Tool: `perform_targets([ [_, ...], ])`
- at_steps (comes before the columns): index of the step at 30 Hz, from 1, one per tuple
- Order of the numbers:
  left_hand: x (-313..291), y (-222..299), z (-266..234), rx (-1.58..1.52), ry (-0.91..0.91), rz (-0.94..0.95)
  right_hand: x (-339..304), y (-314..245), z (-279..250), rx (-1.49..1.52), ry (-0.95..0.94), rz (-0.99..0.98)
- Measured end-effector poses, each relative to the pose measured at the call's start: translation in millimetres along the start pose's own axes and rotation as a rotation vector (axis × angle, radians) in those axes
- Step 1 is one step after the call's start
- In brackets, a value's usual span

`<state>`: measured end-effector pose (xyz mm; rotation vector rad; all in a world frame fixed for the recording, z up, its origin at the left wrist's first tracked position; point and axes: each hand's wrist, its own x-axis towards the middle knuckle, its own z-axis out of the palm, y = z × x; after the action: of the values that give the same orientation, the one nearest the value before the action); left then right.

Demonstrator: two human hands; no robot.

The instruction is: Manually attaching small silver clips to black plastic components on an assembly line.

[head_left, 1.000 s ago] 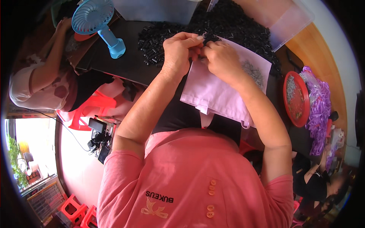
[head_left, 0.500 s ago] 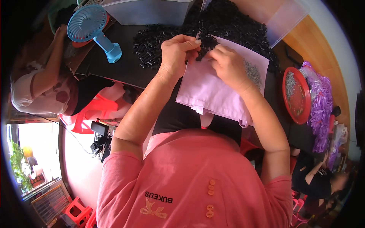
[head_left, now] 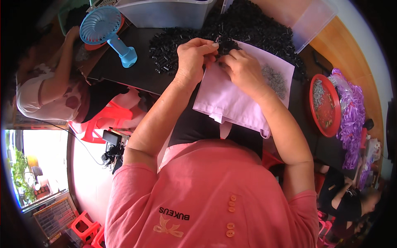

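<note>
A small black clump, apparently several short dark pieces bunched together, sits between my two bare hands, just above the far edge of a lilac cloth. My left hand is closed in a pinch, thumb against fingers, gripping the clump from its left side. My right hand is half curled, its fingertips drawn together at the clump's near side; whether they pinch a piece of their own I cannot tell, because the knuckles hide them. Beside my right wrist, on the cloth's right part, lies a scatter of small grey metal pieces. The cloth slopes toward my lap, its near edge ending in loops, so a tug from a forearm could, I judge, drag it and spill the metal pieces off. If my left pinch loosened, a piece might drop into the big heap of black tubes just beyond, where, dark on dark, it would be hard to pick out. The heap spreads over a dark desk, with a grey translucent bin behind it and a blue fan standing to the left. To the right are a red dish holding more metal pieces and, against it, a purple ribbon-like bundle.
</note>
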<state>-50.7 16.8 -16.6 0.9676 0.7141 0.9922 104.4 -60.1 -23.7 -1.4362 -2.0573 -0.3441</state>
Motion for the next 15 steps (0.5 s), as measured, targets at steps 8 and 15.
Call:
perform_targets([
  [8,-0.5,-3.6,9.2,0.033,0.019,0.147,-4.7,-1.6,-4.5,-0.067,-0.058,-0.018],
  [15,-0.3,-7.5,7.0,0.122,-0.007,0.185,-7.4,-4.3,-2.7,-0.122,-0.051,-0.083],
])
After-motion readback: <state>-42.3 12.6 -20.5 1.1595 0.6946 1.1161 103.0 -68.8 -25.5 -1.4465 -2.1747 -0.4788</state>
